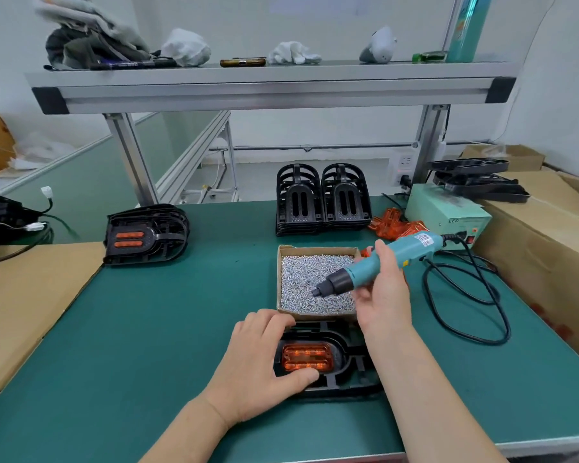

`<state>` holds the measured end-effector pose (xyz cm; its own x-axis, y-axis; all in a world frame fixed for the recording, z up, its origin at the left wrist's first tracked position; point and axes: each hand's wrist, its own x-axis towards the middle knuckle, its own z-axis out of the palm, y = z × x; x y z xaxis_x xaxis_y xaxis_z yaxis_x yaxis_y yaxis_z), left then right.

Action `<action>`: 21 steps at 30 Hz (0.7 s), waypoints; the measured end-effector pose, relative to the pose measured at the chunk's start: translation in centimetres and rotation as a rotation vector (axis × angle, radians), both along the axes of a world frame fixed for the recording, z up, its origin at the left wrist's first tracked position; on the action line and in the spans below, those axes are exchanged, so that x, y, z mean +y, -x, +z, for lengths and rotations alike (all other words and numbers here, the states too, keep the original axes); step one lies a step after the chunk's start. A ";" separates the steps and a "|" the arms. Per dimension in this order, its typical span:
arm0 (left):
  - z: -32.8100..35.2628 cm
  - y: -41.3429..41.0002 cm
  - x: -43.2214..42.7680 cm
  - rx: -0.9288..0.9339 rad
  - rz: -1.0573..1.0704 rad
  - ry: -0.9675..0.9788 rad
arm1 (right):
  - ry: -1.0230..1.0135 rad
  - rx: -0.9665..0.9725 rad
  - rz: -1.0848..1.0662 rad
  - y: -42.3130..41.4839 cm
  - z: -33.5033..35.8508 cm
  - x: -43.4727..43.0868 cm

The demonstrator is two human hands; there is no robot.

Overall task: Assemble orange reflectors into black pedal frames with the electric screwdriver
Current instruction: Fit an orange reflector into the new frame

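Observation:
A black pedal frame (345, 379) lies flat on the green mat near the front edge, with an orange reflector (306, 357) seated in its opening. My left hand (261, 365) grips the frame's left side, thumb below the reflector. My right hand (383, 289) holds the teal electric screwdriver (381, 262) tilted, its black tip dipping into the cardboard box of screws (315, 282) just behind the frame. Loose orange reflectors (395, 225) lie behind the box.
Two stacks of empty black frames (323, 200) stand at the back centre. A pile of finished pedals (146, 233) sits at the left. The screwdriver's power supply (448, 215) and looping black cable (465, 295) lie right. Cardboard boxes flank both sides.

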<state>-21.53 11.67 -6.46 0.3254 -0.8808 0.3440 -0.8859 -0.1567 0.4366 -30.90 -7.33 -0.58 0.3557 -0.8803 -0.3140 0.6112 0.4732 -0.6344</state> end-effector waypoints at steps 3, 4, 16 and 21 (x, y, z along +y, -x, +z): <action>0.0 0.3 0.0 -0.050 0.015 -0.032 | 0.040 -0.013 -0.050 1.3 -0.2 -0.2; 0.1 0.3 0.1 -0.061 0.011 -0.037 | 0.057 -0.014 -0.050 1.6 -0.2 -0.3; 4.8 -7.0 -7.3 -0.184 0.005 -0.267 | 0.094 -0.030 0.030 2.7 -0.4 0.3; 5.6 -7.2 -10.3 -0.398 -0.031 -0.504 | 0.087 0.025 0.098 2.1 -0.5 0.8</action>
<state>-14.33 1.35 -0.86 0.2302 -0.9728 -0.0250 -0.9723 -0.2288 -0.0473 -33.04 -6.54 -1.08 0.4339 -0.8661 -0.2482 0.5483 0.4724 -0.6901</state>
